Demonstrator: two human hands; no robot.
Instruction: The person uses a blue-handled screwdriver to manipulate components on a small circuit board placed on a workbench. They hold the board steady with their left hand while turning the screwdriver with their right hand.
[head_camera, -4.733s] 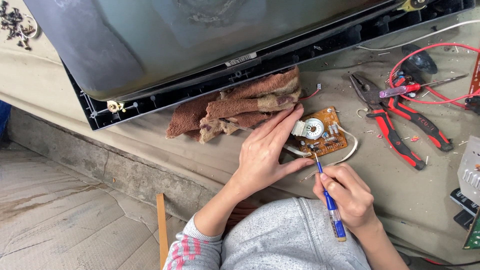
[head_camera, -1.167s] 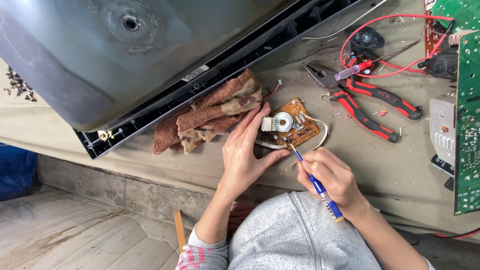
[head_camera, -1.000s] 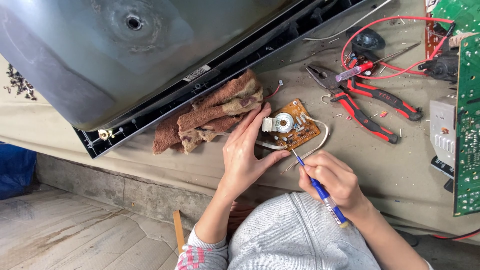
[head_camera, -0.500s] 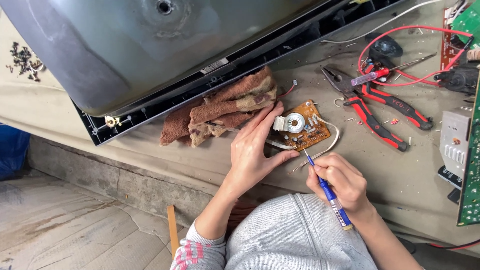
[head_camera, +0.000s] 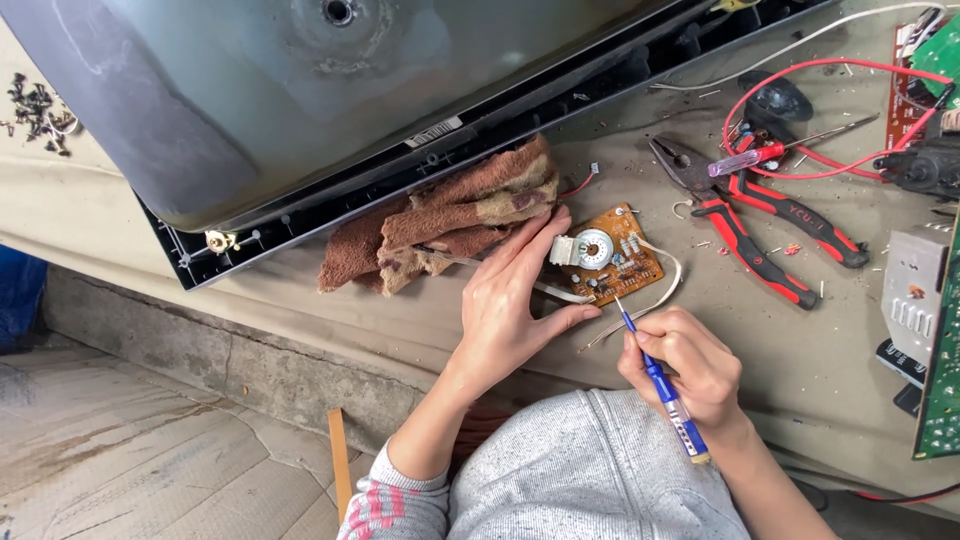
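Note:
A small orange circuit board (head_camera: 612, 262) with a round silver part lies on the tan cloth-covered bench. My left hand (head_camera: 512, 300) rests flat beside it, fingertips touching its left edge and a white connector. My right hand (head_camera: 690, 365) grips a blue-handled tool (head_camera: 660, 385) like a pen, its thin tip touching the board's lower edge. A pale flat cable (head_camera: 650, 300) curls from the board between my hands.
A brown rag (head_camera: 440, 225) lies under the edge of a big grey picture tube in a black frame (head_camera: 330, 110). Red-handled pliers (head_camera: 750, 235), a red screwdriver (head_camera: 760, 155), red wires (head_camera: 800, 75) and green circuit boards (head_camera: 940, 370) sit at the right. Loose screws (head_camera: 35, 105) lie far left.
The view has shifted a little. My left hand stays by the board; my right hand keeps the tool's tip at the board's lower edge, with only small movements.

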